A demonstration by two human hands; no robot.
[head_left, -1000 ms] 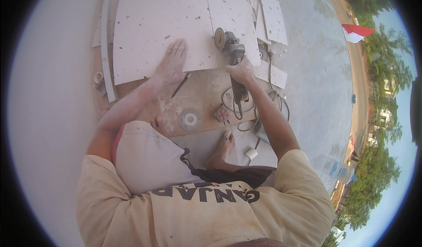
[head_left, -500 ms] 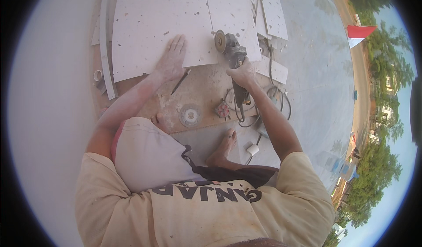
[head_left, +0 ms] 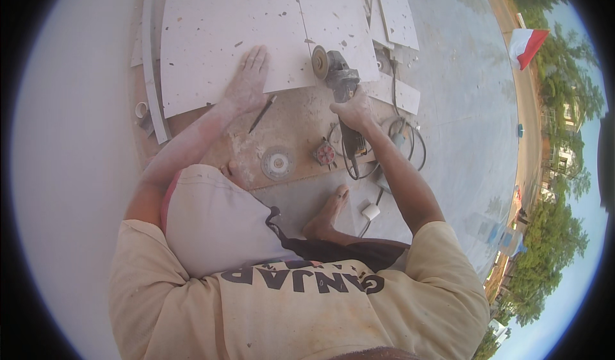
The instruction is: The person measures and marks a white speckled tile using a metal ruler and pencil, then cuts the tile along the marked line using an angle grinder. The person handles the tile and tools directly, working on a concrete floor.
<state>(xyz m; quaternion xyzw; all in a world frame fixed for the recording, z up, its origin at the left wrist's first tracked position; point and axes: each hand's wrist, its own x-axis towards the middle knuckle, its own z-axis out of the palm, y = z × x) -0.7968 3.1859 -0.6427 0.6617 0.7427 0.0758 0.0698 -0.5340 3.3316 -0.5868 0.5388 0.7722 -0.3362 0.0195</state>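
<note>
A large white speckled tile (head_left: 224,20) lies in front of me, with a thin dark line running away across it. My left hand (head_left: 248,78) is pressed flat on its near part, fingers stretched out. In my right hand (head_left: 356,112) is a dusty dark angle grinder (head_left: 343,78), gripped round its body. The grinder's cutting disc (head_left: 320,62) stands upright by the tile's near edge, close to the line; whether it touches the tile I cannot tell. A dark pen (head_left: 262,114) lies just below my left hand.
On the brown board (head_left: 246,152) lie a loose round disc (head_left: 278,163) and a small red-and-grey object (head_left: 326,152). A cable (head_left: 419,148) loops right of the grinder. More white pieces (head_left: 397,14) lie at far right, a long strip (head_left: 151,65) at left. My bare foot (head_left: 328,214) is near the board.
The grinder has drawn slightly toward me relative to the tile, along the dark line. My left hand stays flat on the tile. The view has shifted a little.
</note>
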